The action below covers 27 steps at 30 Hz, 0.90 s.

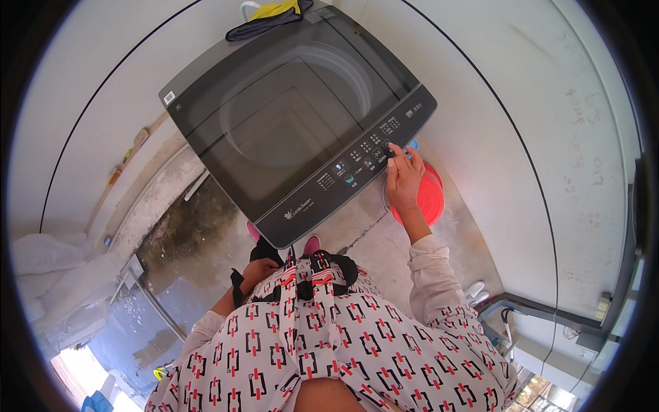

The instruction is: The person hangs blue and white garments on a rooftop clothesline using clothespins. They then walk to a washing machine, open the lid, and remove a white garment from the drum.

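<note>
A dark grey top-loading washing machine [268,213] stands in front of me with its see-through lid [288,110] down. Along its near edge runs a black control panel [357,161] with lit white symbols and a small display. My right hand [405,180] reaches to the right part of this panel. One fingertip is at a round button, and the hand holds nothing. Low at my waist is my left hand [258,272], beside black cloth [268,251]. Its fingers are largely hidden, so whether they grip the cloth is unclear.
A red round lid or basin [429,196] sits on the floor right of the machine, with something blue [413,145] beside it. Grey and yellow cloth [268,20] lies on the machine's back edge. White walls rise behind and to the right. White plastic sheeting [55,275] hangs at left.
</note>
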Available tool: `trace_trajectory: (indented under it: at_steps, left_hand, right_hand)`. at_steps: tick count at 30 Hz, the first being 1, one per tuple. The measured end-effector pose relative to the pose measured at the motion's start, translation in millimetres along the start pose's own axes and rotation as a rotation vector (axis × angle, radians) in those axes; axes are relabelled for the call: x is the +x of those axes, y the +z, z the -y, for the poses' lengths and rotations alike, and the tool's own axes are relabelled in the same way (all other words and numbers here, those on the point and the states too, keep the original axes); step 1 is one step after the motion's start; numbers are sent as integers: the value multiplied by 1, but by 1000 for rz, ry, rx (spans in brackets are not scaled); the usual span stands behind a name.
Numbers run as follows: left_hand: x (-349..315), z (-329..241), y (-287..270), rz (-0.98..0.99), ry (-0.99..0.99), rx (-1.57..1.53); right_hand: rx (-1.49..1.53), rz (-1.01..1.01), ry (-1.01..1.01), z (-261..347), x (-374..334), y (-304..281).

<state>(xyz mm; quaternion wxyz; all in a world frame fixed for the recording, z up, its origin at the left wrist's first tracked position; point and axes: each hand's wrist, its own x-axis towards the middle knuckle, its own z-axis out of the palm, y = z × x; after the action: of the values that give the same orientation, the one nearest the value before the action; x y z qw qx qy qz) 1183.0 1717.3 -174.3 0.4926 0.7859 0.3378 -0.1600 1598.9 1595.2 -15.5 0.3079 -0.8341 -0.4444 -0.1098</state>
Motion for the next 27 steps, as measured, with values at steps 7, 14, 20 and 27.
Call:
trace_trajectory:
  at_steps: [7, 14, 20, 27]
  left_hand:
    - [-1, 2, 0, 28, -35, 10]
    - [-2, -3, -2, 34, -54, 35]
    - [-2, 8, 1, 36, -22, -38]
    - [-3, 7, 0, 47, -32, -28]
  right_hand:
    - [-25, 22, -18, -1, 1, 3]
    - [-37, 16, -25, 0, 1, 2]
    - [-25, 13, -20, 5, 1, -1]
    - [-11, 0, -16, 5, -1, -1]
